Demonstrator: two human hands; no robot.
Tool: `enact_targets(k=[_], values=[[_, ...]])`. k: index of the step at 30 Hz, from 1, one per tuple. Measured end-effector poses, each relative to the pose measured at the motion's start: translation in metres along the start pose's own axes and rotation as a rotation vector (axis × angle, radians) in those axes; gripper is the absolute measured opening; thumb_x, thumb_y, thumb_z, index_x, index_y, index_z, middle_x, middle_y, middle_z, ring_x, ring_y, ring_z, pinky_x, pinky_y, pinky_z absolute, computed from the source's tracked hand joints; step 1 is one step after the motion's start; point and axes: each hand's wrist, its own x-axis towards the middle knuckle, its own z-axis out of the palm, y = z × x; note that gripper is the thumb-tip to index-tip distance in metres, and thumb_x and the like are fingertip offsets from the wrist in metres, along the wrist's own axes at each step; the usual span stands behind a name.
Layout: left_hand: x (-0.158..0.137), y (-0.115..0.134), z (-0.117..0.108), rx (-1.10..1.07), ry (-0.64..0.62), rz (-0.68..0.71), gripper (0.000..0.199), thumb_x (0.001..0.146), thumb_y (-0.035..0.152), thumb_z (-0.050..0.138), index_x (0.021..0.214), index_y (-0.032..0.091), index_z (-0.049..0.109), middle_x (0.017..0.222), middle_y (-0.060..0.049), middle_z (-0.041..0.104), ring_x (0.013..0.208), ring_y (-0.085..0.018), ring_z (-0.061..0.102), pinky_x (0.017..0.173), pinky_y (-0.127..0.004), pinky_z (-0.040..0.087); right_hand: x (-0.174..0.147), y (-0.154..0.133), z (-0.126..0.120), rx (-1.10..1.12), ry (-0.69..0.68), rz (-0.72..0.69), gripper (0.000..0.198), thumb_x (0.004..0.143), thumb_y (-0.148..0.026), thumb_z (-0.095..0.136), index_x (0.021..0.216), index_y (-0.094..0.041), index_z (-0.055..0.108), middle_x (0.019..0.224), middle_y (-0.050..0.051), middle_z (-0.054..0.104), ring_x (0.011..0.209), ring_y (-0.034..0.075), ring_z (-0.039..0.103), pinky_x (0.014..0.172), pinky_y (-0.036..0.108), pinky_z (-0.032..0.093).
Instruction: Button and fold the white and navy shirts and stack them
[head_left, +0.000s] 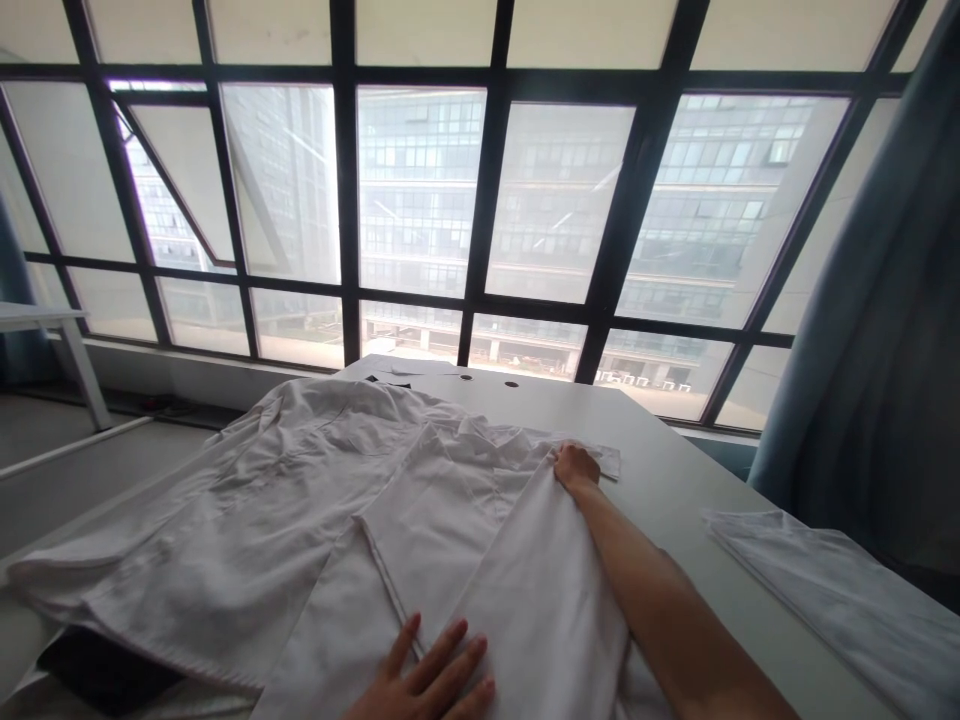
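Note:
A white coat point(315, 560) lies spread and wrinkled over the table, with its folds running away from me. My left hand point(435, 675) rests flat on the near part of the cloth, fingers spread, close to a seam or opening edge. Farther off, my right hand point(577, 467) is closed on the coat's far right edge, its fingertips partly hidden. Just beyond that hand, a flat clear plastic piece point(611, 462) pokes out from beside the cloth.
The white table point(667, 470) reaches toward large windows. A clear plastic bag point(832, 590) lies on its right side. Papers point(420, 368) sit at the far end, and a black item point(105, 668) shows under the coat. A blue curtain point(862, 330) hangs at right.

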Motion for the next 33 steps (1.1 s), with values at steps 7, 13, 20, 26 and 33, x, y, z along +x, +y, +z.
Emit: enact_targets(k=[7, 13, 20, 26, 33], values=[[0.000, 0.001, 0.012, 0.207, 0.137, 0.036, 0.052, 0.101, 0.035, 0.042, 0.152, 0.033, 0.030, 0.146, -0.009, 0.047, 0.135, -0.025, 0.046, 0.115, -0.046, 0.032, -0.037, 0.004, 0.008, -0.145, -0.102, -0.335, 0.049, 0.100, -0.039, 0.030, 0.133, -0.012, 0.056, 0.142, 0.016, 0.051, 0.131, 0.028, 0.044, 0.108, 0.043, 0.031], [0.000, -0.004, 0.024, 0.165, 0.077, 0.039, 0.052, 0.103, 0.034, 0.036, 0.154, 0.029, 0.027, 0.150, -0.012, 0.038, 0.140, -0.030, 0.038, 0.113, -0.053, 0.032, -0.025, 0.017, 0.010, -0.134, -0.355, -0.194, 0.067, 0.100, -0.053, 0.016, 0.156, -0.015, 0.022, 0.162, 0.007, 0.016, 0.148, 0.024, 0.014, 0.118, 0.051, 0.011], [-0.002, 0.016, -0.029, -0.095, -0.133, -0.018, 0.074, 0.096, 0.060, 0.038, 0.156, 0.021, 0.021, 0.157, -0.016, 0.016, 0.145, -0.040, 0.015, 0.109, -0.072, 0.018, -0.074, 0.001, -0.002, -0.203, -0.146, -0.201, 0.069, 0.101, -0.050, 0.013, 0.152, -0.007, 0.030, 0.160, 0.015, 0.021, 0.148, 0.026, 0.014, 0.118, 0.050, 0.004], [-0.010, 0.048, -0.082, -0.222, -0.179, -0.135, 0.076, 0.094, 0.067, 0.031, 0.156, 0.022, 0.022, 0.160, -0.011, 0.011, 0.148, -0.033, 0.009, 0.114, -0.067, 0.006, -0.128, 0.056, -0.019, -0.167, -0.348, -0.316, 0.071, 0.099, -0.059, 0.015, 0.155, -0.017, 0.024, 0.162, 0.007, 0.018, 0.149, 0.023, 0.012, 0.119, 0.047, 0.008], [-0.011, 0.063, -0.096, -0.221, -0.160, -0.169, 0.071, 0.097, 0.063, 0.028, 0.155, 0.021, 0.025, 0.161, -0.011, 0.014, 0.149, -0.031, 0.007, 0.116, -0.063, 0.004, -0.138, 0.089, -0.056, -0.223, -0.271, -0.062, 0.066, 0.101, -0.049, 0.015, 0.155, -0.012, 0.023, 0.162, 0.011, 0.015, 0.149, 0.025, 0.012, 0.118, 0.053, 0.009]])
